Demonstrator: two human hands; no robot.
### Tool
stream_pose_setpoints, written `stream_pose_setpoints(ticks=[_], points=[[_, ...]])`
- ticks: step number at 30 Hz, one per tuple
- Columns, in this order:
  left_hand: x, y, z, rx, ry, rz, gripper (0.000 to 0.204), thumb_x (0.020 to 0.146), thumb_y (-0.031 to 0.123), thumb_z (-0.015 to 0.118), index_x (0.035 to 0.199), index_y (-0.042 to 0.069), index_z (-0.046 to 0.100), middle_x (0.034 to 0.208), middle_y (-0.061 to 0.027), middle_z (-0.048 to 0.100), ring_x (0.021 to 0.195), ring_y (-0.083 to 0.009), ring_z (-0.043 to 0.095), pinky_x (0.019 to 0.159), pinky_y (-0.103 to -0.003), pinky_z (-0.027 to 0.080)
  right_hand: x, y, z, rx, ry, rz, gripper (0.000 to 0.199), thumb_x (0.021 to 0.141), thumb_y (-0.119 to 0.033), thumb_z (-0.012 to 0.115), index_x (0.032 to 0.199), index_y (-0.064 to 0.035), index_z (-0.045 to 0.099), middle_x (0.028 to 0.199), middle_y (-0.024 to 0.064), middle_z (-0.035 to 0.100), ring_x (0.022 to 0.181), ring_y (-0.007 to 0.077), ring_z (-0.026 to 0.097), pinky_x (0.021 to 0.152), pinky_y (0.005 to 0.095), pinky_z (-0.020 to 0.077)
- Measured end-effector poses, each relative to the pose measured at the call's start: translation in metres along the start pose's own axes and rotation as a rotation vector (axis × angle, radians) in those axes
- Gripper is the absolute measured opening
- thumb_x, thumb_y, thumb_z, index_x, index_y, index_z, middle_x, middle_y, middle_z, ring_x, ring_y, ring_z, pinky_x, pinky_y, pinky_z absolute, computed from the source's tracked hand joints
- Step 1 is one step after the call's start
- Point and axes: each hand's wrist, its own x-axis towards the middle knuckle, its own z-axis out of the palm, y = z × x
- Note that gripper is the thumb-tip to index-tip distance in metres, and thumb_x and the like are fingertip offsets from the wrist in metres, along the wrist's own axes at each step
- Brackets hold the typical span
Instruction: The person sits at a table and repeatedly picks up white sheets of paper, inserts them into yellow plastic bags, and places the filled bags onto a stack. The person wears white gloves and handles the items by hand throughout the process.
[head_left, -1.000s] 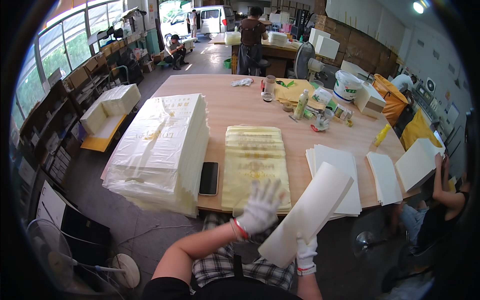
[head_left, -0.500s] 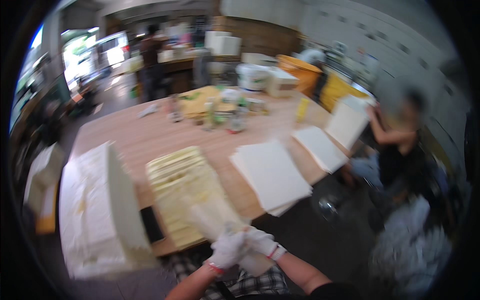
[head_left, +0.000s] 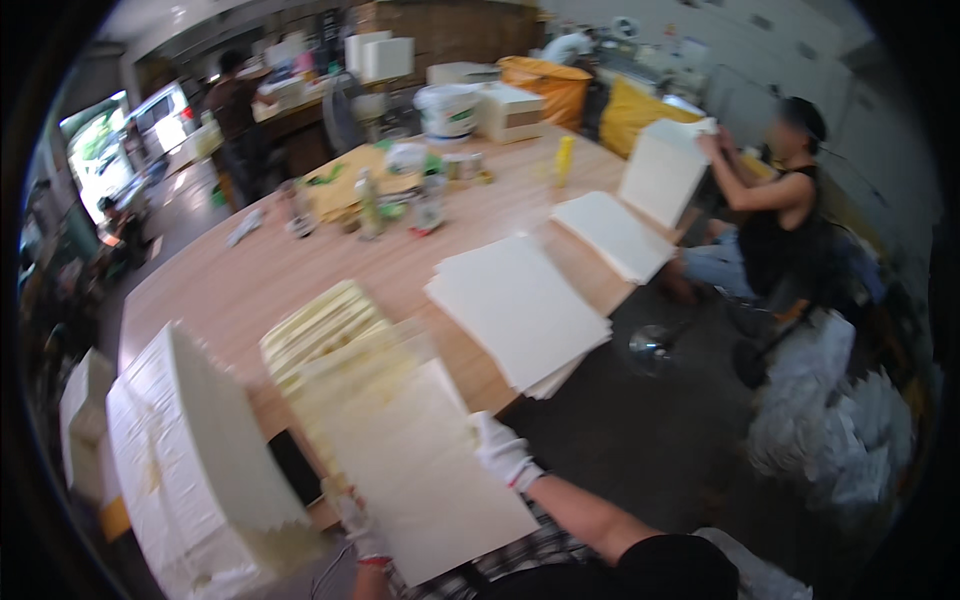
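A large cream sheet [head_left: 430, 470] is held slanted over the table's front edge, a translucent yellowish strip along its far end. My left hand [head_left: 362, 528], in a white glove, closes on its near left edge; blur hides some fingers. On the opposite edge, my gloved right hand [head_left: 503, 452] grips the sheet, thumb out of sight. Beneath the far end lies a stack of yellowish, ridged strips [head_left: 325, 312], partly covered. To the right rests a fanned stack of white sheets [head_left: 525, 310].
A tall white wrapped stack [head_left: 175, 470] stands at left beside a flat black object [head_left: 293, 466]. Bottles and a white bucket [head_left: 446, 112] occupy the far table [head_left: 230, 290]. A seated person [head_left: 790, 210] holds a white board [head_left: 664, 172] at right. Plastic bags [head_left: 830, 420] lie on the floor.
My hands, earlier together over the bent sheet, have moved apart to its two edges. The sheet now spreads flatter. The head view has shifted, too.
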Motion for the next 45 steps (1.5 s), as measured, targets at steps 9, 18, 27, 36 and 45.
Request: stream_pose_setpoints(ticks=[9, 18, 27, 36, 45], points=[[-0.095, 0.027, -0.028, 0.887, -0.272, 0.384, 0.011, 0.08, -0.001, 0.05, 0.091, -0.003, 0.048, 0.086, -0.0158, 0.05, 0.076, -0.0271, 0.05, 0.068, -0.037, 0.043, -0.076, 0.02, -0.041, 0.072, -0.115, -0.083, 0.015, 0.073, -0.009, 0.065, 0.074, -0.003, 0.051, 0.084, 0.0172, 0.059, 0.073, 0.0354, 0.056, 0.061, 0.0392, 0.0457], [-0.191, 0.068, -0.073, 0.979, -0.484, 0.537, 0.017, 0.076, 0.004, 0.056, 0.091, -0.001, 0.05, 0.097, -0.0206, 0.051, 0.076, -0.0333, 0.05, 0.067, -0.039, 0.043, -0.158, -0.004, -0.1, 0.209, -0.189, -0.287, 0.012, 0.067, 0.002, 0.063, 0.071, -0.0036, 0.053, 0.098, 0.0183, 0.057, 0.082, 0.0286, 0.058, 0.071, 0.0334, 0.0479], [-0.196, 0.044, -0.053, 0.8, -0.444, 0.661, 0.022, 0.075, 0.0, 0.055, 0.097, 0.003, 0.052, 0.094, -0.019, 0.056, 0.08, -0.0353, 0.055, 0.07, -0.04, 0.046, -0.159, -0.002, -0.094, -0.053, 0.001, -0.453, 0.015, 0.069, -0.006, 0.064, 0.079, -0.0076, 0.052, 0.082, 0.0132, 0.052, 0.071, 0.0315, 0.054, 0.058, 0.0372, 0.0457], [-0.187, 0.053, -0.022, 0.588, -0.486, 0.45, 0.006, 0.072, 0.002, 0.05, 0.078, 0.002, 0.048, 0.074, -0.0151, 0.047, 0.065, -0.0303, 0.051, 0.06, -0.035, 0.043, -0.15, 0.077, -0.101, 0.336, 0.022, 0.088, 0.016, 0.077, -0.016, 0.07, 0.082, -0.0057, 0.058, 0.076, 0.0018, 0.059, 0.066, 0.0129, 0.056, 0.059, 0.029, 0.0472], [-0.166, 0.215, 0.008, 0.699, -0.515, 1.112, 0.018, 0.062, 0.002, 0.061, 0.073, 0.011, 0.05, 0.075, -0.0075, 0.055, 0.059, -0.0256, 0.055, 0.048, -0.035, 0.043, -0.09, -0.051, 0.008, 1.631, -0.604, 0.354, 0.036, 0.088, -0.015, 0.053, 0.119, 0.0023, 0.05, 0.112, 0.0091, 0.056, 0.099, 0.0175, 0.056, 0.086, 0.03, 0.0457]])
